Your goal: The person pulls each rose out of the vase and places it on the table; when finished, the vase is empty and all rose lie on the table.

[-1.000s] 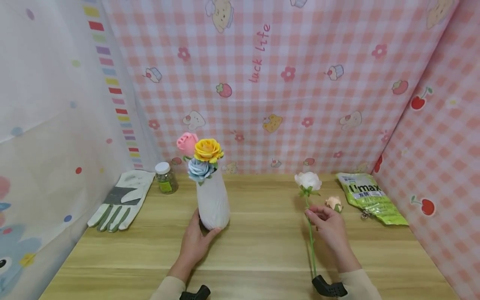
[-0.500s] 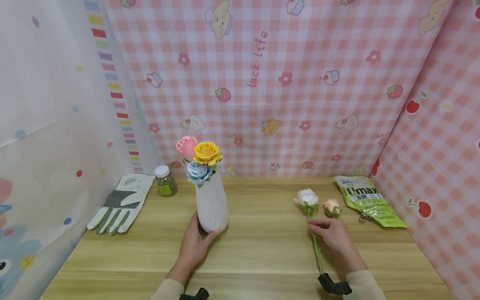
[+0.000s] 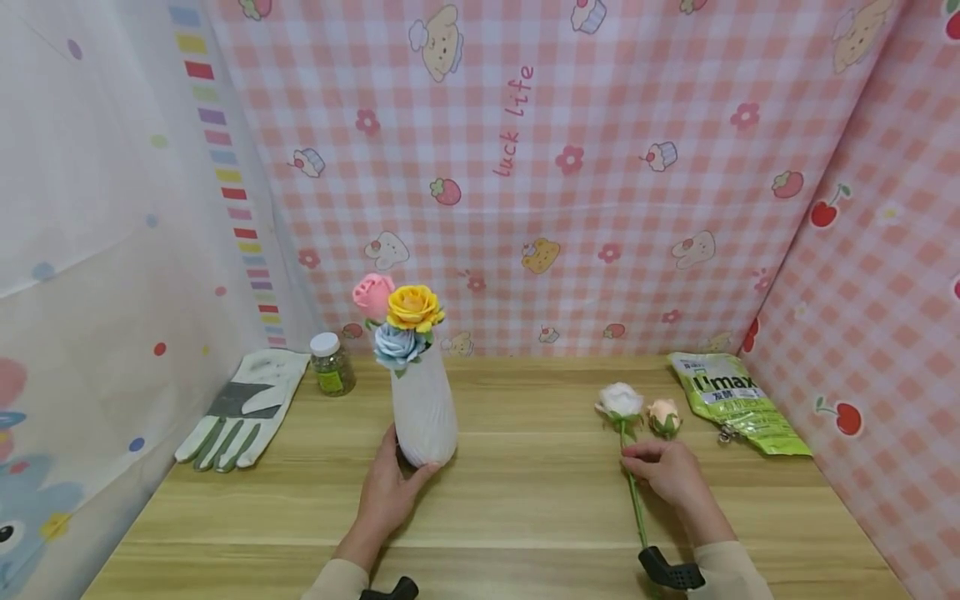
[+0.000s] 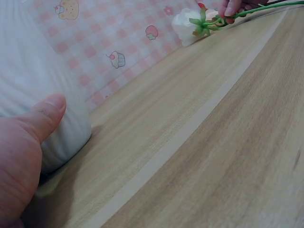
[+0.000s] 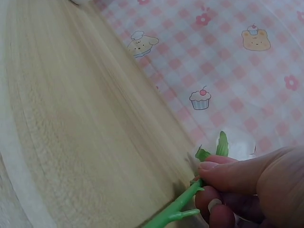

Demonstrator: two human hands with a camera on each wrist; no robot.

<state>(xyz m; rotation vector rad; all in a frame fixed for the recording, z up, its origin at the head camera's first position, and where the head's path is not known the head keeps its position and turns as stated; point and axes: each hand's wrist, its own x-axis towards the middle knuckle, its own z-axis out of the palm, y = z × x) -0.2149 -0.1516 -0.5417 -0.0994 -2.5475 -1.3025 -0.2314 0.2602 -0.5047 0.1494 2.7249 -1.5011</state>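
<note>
A white ribbed vase (image 3: 424,408) stands on the wooden table, holding a pink rose (image 3: 372,295), a yellow rose (image 3: 415,308) and a blue rose (image 3: 398,344). Low on the vase, my left hand (image 3: 390,492) grips its side, thumb across the front in the left wrist view. My right hand (image 3: 671,477) pinches the green stem (image 5: 173,209) of a white rose (image 3: 621,401) just under its leaves. That stem runs back toward the black wrist mount. Close behind the right hand lies a peach rose (image 3: 663,416).
A green and white pouch (image 3: 738,400) lies at the back right, a small metal trinket (image 3: 726,433) beside it. On the left are a white and grey glove (image 3: 247,408) and a jar (image 3: 331,367) with a white lid. Patterned cloth (image 3: 525,208) rises behind the table (image 3: 517,517).
The right hand has come down and slightly nearer with the white rose, whose bloom sits lower and beside the peach rose. The left hand has stayed on the vase.
</note>
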